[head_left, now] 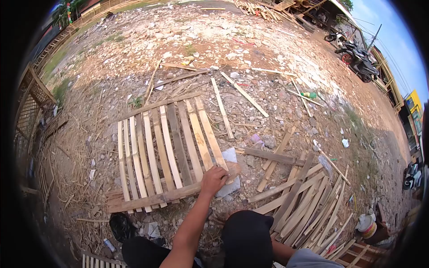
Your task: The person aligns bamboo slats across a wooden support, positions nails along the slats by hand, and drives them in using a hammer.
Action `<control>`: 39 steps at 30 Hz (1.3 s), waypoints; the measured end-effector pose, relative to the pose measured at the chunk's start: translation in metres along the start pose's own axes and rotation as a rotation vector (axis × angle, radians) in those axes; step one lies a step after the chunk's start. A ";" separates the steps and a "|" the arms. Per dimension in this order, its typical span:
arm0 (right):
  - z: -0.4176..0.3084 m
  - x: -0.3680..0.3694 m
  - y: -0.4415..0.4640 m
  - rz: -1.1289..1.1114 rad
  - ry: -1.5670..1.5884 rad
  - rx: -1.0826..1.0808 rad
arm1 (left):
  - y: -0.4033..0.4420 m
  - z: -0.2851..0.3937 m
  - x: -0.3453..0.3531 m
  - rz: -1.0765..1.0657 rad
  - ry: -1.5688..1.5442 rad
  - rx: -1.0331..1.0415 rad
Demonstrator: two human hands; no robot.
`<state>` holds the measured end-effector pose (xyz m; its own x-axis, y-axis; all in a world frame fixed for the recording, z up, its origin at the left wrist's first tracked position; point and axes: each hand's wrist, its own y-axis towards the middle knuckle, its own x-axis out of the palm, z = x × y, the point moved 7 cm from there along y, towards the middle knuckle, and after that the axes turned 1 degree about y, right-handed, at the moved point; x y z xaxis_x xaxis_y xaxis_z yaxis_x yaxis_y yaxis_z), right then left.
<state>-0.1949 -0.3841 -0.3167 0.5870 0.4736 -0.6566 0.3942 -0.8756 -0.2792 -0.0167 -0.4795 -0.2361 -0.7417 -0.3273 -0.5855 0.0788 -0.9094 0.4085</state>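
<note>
My left hand (214,179) has its fingers bent together at the near end of a light wooden slat (209,129); what they grip, if anything, is hidden. That slat is the rightmost in a row of slats lying side by side as a panel. A far crosspiece (156,107) and a thicker, rough near crosspiece (156,199) run across the row. Under the panel's right near corner is a pale flat slab (229,186). Only part of my right forearm shows, beside my right knee; my right hand is out of sight.
Loose slats (308,201) are heaped to the right of my knees. Several sticks lie beyond the panel on rubble. A black plastic bag (121,227) lies near my left knee, a white bucket (366,224) at the lower right. Motorbikes (359,60) stand far right.
</note>
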 end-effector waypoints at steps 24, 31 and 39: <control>0.018 -0.075 -0.047 -0.175 -0.188 0.225 | -0.001 -0.010 0.007 -0.025 0.017 -0.061; -0.026 -0.131 -0.021 0.035 0.021 0.176 | -0.001 -0.015 0.013 -0.045 0.005 -0.064; -0.038 -0.102 0.019 0.202 -0.042 -0.112 | 0.002 -0.009 0.004 -0.030 0.016 -0.068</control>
<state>-0.2211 -0.4454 -0.2283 0.6331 0.2839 -0.7201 0.3495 -0.9349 -0.0613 -0.0135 -0.4850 -0.2443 -0.7340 -0.3026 -0.6080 0.1017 -0.9341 0.3421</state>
